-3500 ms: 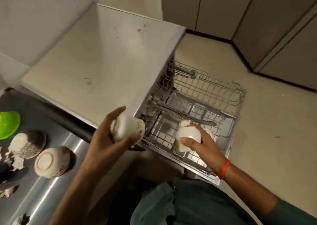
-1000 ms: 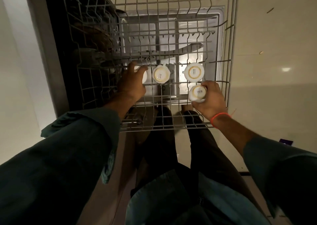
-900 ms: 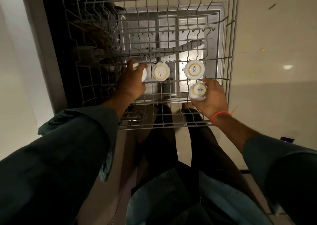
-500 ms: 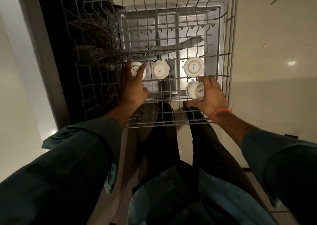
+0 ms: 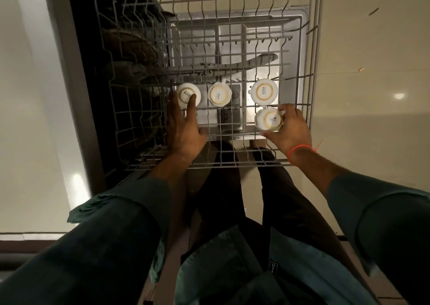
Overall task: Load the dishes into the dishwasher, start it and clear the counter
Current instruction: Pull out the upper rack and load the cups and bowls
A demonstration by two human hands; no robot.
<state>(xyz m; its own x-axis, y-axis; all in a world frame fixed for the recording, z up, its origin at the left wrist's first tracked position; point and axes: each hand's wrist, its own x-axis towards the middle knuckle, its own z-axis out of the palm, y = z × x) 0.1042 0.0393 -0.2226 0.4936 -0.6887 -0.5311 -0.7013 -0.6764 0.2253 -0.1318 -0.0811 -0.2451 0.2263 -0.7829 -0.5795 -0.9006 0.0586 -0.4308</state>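
White ceramic cups sit upside down in the grey wire dishwasher rack (image 5: 311, 48). Nearest its front-right corner, one cup (image 5: 268, 119) is gripped at its sides by the right hand (image 5: 287, 129). The left hand (image 5: 183, 128), fingers straight, touches the leftmost cup (image 5: 187, 94).

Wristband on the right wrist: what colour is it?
Orange-red, a thin band on the wrist behind the right hand; the head view shows it.

cups (image 5: 218, 94): four, white, upside down (bases showing) | wire rack (image 5: 313, 48): pulled out
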